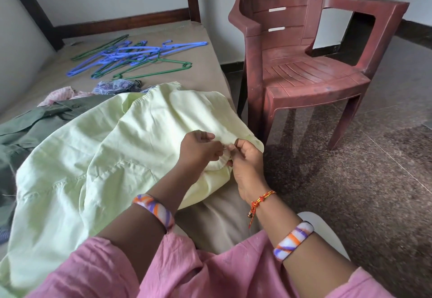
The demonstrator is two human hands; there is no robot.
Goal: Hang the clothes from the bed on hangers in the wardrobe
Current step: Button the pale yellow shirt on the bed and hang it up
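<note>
1. While the pale green shirt [93, 148] lies spread across the bed [205, 68], both hands meet at its near right edge, just by the bed's side.
2. The left hand [198, 150] pinches a small bit of the cloth, fingers curled in; the right hand [247, 159] pinches the same spot from the other side, fingertips almost touching the left's. It looks like a button or neck opening being worked, though the detail is too small to tell.
3. The shirt's long axis runs from that pinched end away to the left and towards the person, so most of the cloth lies left of the hands.
4. The hangers [135, 57], blue and green in a loose pile, lie well apart at the far end of the bed, beyond the shirt. I judge the left hand the handier one to reach them, across the shirt.
5. Between shirt and hangers lie a dark green garment [35, 124], a pink cloth [60, 94] and a blue patterned cloth [114, 86], bunched together.
6. A brown plastic chair [311, 64] stands on the floor just beside the bed, to the right. The wardrobe is not in view.
</note>
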